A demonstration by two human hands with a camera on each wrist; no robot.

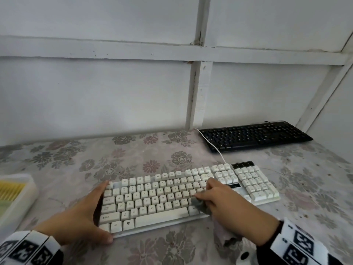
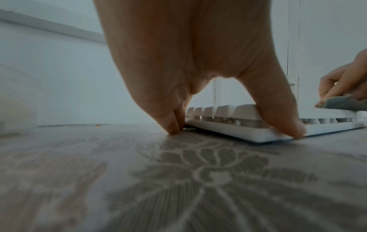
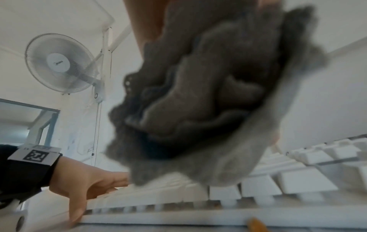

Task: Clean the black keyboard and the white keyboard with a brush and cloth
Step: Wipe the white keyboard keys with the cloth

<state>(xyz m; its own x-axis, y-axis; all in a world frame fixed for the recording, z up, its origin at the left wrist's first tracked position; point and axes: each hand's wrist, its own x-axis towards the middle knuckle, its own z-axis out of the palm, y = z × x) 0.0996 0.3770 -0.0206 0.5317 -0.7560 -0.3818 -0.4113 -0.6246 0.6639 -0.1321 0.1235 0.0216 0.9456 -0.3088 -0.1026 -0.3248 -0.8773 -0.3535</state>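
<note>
The white keyboard (image 1: 152, 199) lies slanted on the flowered tablecloth in front of me. My left hand (image 1: 95, 209) braces its left end, with straight fingers (image 2: 174, 125) down along the side and the thumb (image 2: 288, 125) on the front edge. My right hand (image 1: 215, 197) grips a bunched grey cloth (image 1: 200, 204) and presses it on the keys at the right of the letter block. In the right wrist view the cloth (image 3: 208, 102) fills the frame above the keycaps (image 3: 258, 185). The black keyboard (image 1: 254, 136) sits at the back right by the wall. No brush is in view.
A white cable (image 1: 214, 148) runs from the white keyboard past the black keyboard's left end. A translucent box (image 1: 17, 196) with yellow contents stands at the left table edge. White panelled walls close the back and right. A wall fan (image 3: 59, 62) hangs behind me.
</note>
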